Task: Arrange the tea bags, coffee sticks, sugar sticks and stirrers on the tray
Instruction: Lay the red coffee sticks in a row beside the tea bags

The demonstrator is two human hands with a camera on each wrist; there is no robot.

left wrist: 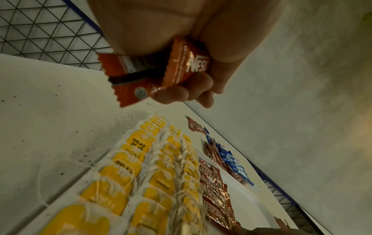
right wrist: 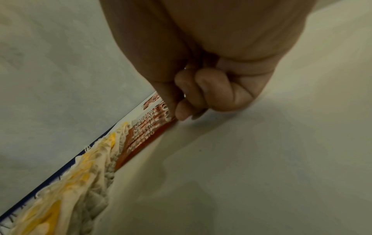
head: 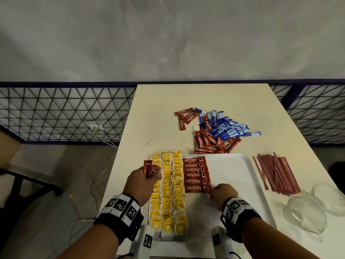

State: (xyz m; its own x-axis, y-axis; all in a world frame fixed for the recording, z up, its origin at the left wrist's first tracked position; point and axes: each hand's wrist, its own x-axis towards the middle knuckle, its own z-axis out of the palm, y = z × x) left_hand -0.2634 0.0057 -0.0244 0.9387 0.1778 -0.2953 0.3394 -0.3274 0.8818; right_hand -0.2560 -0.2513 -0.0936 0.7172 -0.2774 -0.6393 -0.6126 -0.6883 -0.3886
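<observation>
Clutched in my left hand [head: 142,181] is a small bundle of spare coffee sticks [head: 148,168], fingers curled round them, held up over the left side of the tray [head: 235,176] so the next one is ready to feed across. On the tray's left part lie three long columns of yellow tea bags [head: 167,193], packed edge to edge to save room. Just right of them runs my column of laid coffee sticks [head: 195,174], labels up, stacked toward me. My right hand [head: 223,195] has its fingers curled, the fingertips [right wrist: 182,111] pinching the end of the nearest laid stick [head: 196,189] to square it with the rest. Beyond the tray's far edge sits the mixed heap of coffee and blue sugar sticks [head: 224,128]; to the tray's right, off it, lie the red stirrers [head: 276,172], untouched.
</observation>
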